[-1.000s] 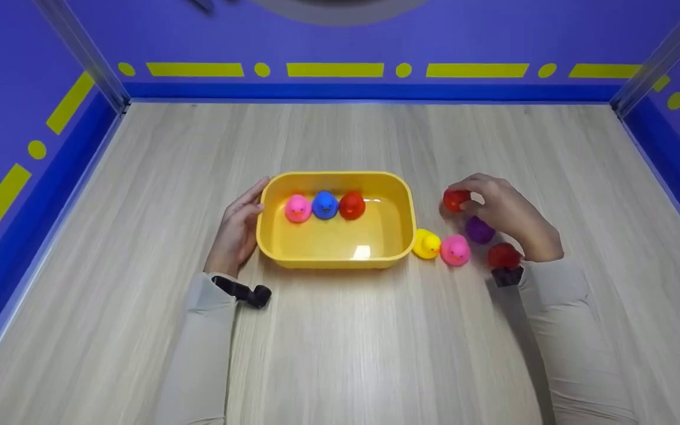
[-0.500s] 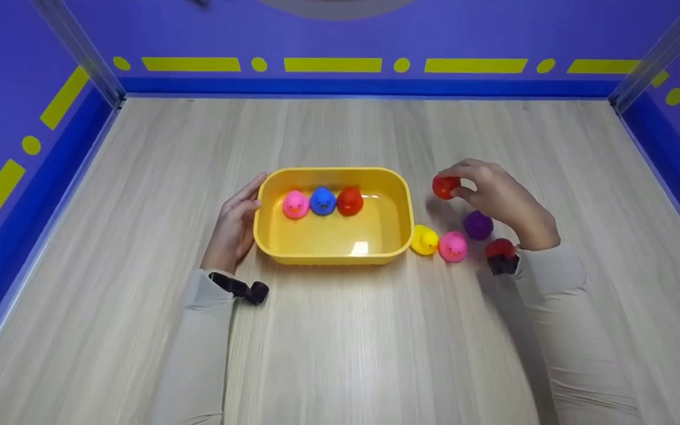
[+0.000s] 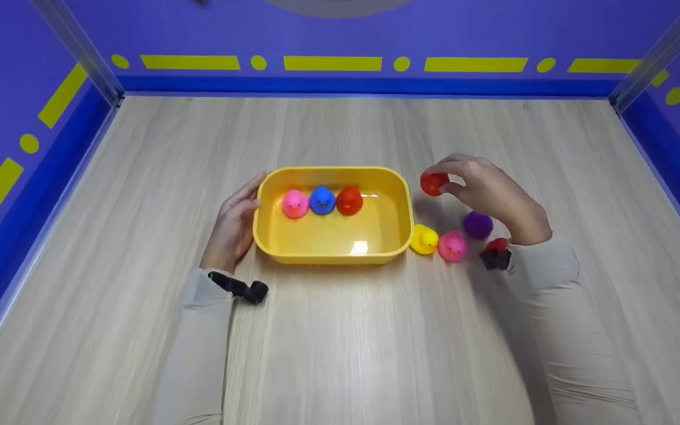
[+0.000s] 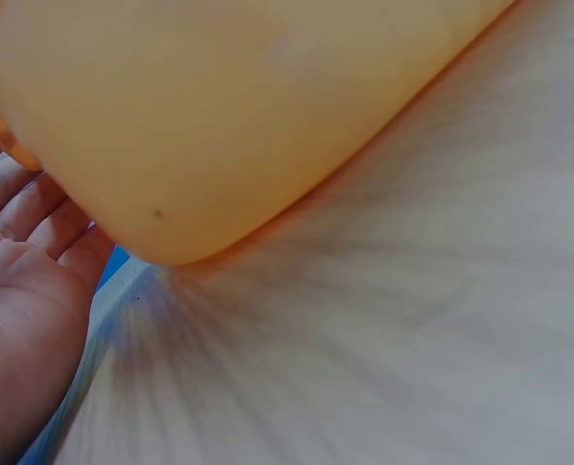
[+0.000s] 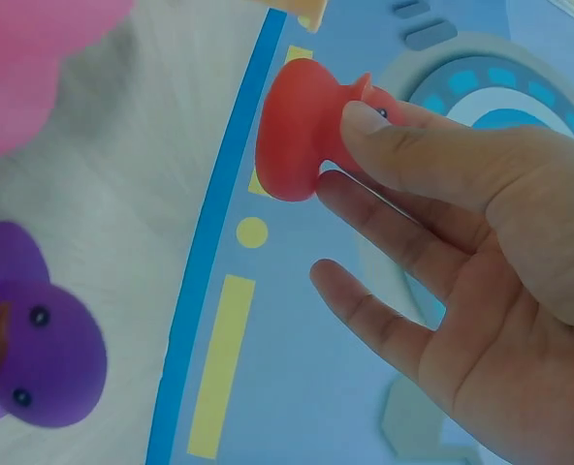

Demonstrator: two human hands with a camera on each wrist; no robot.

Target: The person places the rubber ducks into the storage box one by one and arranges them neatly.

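Note:
My right hand (image 3: 490, 192) pinches a red duck (image 3: 434, 183) between thumb and fingers, above the table to the right of the yellow tub (image 3: 334, 260). In the right wrist view the red duck (image 5: 302, 131) is held by its head end. My left hand (image 3: 234, 227) rests against the tub's left side, its thumb at the rim; in the left wrist view its fingers (image 4: 45, 213) lie along the outer wall of the tub (image 4: 219, 116). Inside the tub a pink duck (image 3: 296, 203), a blue duck (image 3: 322, 200) and a red duck (image 3: 349, 201) stand in a row.
Right of the tub lie a yellow duck (image 3: 424, 239), a pink duck (image 3: 452, 246) and a purple duck (image 3: 477, 225). Another red duck (image 3: 497, 244) is partly hidden by the right wrist camera. Blue-purple walls (image 3: 334, 35) with yellow marks border the wooden table.
My right hand has lifted the red duck and carried it leftward, closer to the tub. The left hand stays at the tub, and the whole head view has shifted slightly.

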